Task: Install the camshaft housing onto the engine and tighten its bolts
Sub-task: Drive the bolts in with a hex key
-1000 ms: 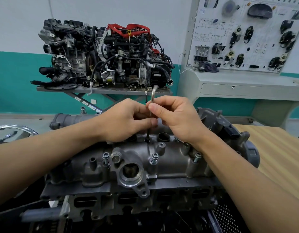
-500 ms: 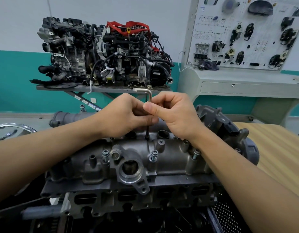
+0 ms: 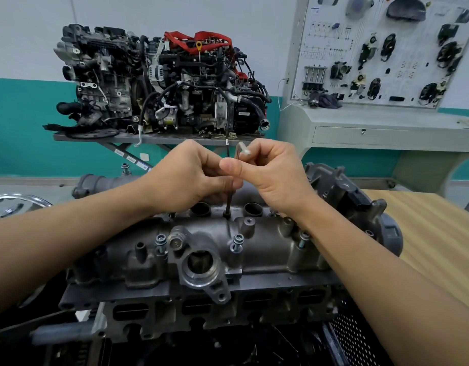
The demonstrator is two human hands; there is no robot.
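The grey metal camshaft housing (image 3: 265,249) lies on top of the engine (image 3: 201,310) in front of me. An L-shaped hex key (image 3: 230,200) stands upright with its tip in a bolt hole at the housing's top middle. My left hand (image 3: 185,178) and my right hand (image 3: 273,173) both pinch the key's upper shaft, fingers touching. The key's short arm sticks out above my right fingers. Raised bolts (image 3: 238,243) stand along the housing's near edge.
A second complete engine (image 3: 159,83) sits on a metal stand behind. A white training board (image 3: 381,48) with car parts stands at the back right above a grey cabinet. A wooden table (image 3: 436,233) lies to the right. A perforated black panel (image 3: 360,336) is at lower right.
The hex key has been turned: its short arm swung from pointing up, to the left, to pointing toward the right. Both hands stayed on the shaft and rose slightly in view.
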